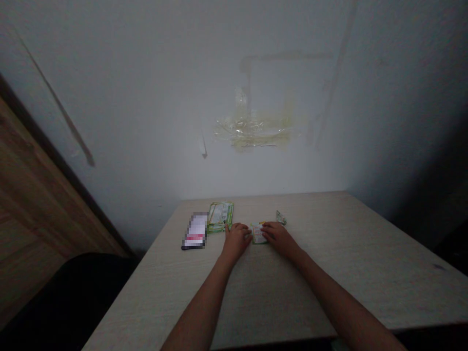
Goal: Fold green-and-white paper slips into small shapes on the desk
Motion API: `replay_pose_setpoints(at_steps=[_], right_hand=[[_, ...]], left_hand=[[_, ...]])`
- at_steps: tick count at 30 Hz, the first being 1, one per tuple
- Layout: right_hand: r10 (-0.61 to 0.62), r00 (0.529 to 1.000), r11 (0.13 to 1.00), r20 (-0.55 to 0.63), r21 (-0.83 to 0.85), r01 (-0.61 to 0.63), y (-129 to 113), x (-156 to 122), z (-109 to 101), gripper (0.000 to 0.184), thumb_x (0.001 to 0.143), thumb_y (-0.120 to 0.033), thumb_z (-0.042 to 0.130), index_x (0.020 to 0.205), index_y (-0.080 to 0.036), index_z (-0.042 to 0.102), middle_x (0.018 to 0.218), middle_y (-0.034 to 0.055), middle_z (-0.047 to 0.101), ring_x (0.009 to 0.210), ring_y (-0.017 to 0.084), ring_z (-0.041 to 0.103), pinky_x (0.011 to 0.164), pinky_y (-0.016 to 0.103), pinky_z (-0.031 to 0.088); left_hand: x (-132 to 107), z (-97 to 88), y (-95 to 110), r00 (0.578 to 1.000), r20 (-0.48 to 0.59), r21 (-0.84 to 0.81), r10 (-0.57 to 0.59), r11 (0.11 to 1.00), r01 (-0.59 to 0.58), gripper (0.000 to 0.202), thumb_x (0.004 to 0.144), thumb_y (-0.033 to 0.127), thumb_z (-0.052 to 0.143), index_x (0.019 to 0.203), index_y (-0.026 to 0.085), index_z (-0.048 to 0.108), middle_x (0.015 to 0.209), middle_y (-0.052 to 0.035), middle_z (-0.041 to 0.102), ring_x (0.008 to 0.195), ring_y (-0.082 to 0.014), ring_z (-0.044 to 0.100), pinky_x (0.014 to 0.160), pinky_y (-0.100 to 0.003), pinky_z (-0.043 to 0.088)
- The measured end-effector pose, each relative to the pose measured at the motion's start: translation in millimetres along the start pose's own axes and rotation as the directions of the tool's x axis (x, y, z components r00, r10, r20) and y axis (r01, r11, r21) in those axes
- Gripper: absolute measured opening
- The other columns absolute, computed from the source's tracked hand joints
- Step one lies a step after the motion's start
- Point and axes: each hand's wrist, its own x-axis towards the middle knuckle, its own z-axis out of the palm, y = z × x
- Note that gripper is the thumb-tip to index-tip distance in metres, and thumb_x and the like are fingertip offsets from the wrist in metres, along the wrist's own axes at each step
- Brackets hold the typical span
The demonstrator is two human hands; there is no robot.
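Note:
A small green-and-white printed packet (pixel 259 235) lies on the table between my two hands. My left hand (pixel 237 239) is at its left edge, fingers curled and their tips against that edge. From the other side, my right hand (pixel 280 238) has its fingers closed over the packet's right part and hides it. Just beyond the right hand is a small crumpled green-and-white piece (pixel 281 217), perhaps a wrapper. To the left of my left hand lies a stack of larger green-and-white packets (pixel 221 214).
A phone (pixel 195 233) with a blurred-out screen lies left of the stack. The pale wooden table (pixel 248 302) meets a grey wall (pixel 146 122) carrying old clear tape (pixel 256 129). A dark chair-like shape (pixel 73 297) and wooden panel (pixel 32 185) stand at left.

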Motion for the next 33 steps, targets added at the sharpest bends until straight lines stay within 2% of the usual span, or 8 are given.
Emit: replay_pose_setpoints(at_steps=[5, 10, 15, 33], right_hand=[[0.006, 1.000, 1.000, 0.002, -0.008, -0.006, -5.6, 0.7, -4.2, 0.027, 0.093, -0.026, 0.051, 0.111, -0.019, 0.069, 0.116, 0.0110, 0.065, 0.109, 0.022, 0.057, 0.099, 0.041, 0.044], [0.038, 0.998, 0.999, -0.044, -0.008, -0.039, 1.0, -1.8, -1.5, 0.028, 0.093, -0.023, 0.048, 0.109, -0.018, 0.070, 0.124, 0.0144, 0.059, 0.116, 0.023, 0.053, 0.102, 0.043, 0.042], [0.014, 1.000, 1.000, 0.000, 0.006, -0.014, 8.3, -2.8, 0.6, 0.028, 0.093, -0.024, 0.049, 0.113, -0.020, 0.069, 0.123, 0.0134, 0.060, 0.116, 0.023, 0.053, 0.102, 0.043, 0.042], [-0.021, 1.000, 1.000, 0.006, -0.023, 0.021, 5.1, -2.3, -0.5, 0.027, 0.091, -0.024, 0.052, 0.114, -0.024, 0.068, 0.125, 0.0100, 0.061, 0.116, 0.023, 0.053, 0.102, 0.044, 0.041]], left_hand=[[0.2, 1.3, -0.2, 1.000, -0.007, 0.002, -0.008, 1.000, 0.008, 0.021, 0.085, 0.034, 0.060, 0.103, 0.032, 0.070, 0.116, -0.0021, 0.067, 0.120, -0.0246, 0.049, 0.111, -0.064, 0.010], [-0.5, 1.4, 0.0, 1.000, -0.015, -0.012, -0.025, 1.000, 0.025, 0.020, 0.085, 0.034, 0.059, 0.102, 0.032, 0.071, 0.117, -0.0017, 0.066, 0.118, -0.0234, 0.052, 0.112, -0.061, 0.010], [-1.1, -2.6, 2.8, 0.999, 0.007, -0.015, -0.042, 0.999, 0.042, 0.022, 0.086, 0.034, 0.057, 0.103, 0.032, 0.071, 0.119, -0.0027, 0.066, 0.118, -0.0237, 0.052, 0.113, -0.059, 0.011], [-0.3, -1.6, 1.7, 0.999, 0.029, -0.002, -0.046, 0.999, 0.046, 0.023, 0.086, 0.038, 0.057, 0.105, 0.034, 0.070, 0.120, -0.0028, 0.066, 0.119, -0.0247, 0.051, 0.109, -0.064, 0.010]])
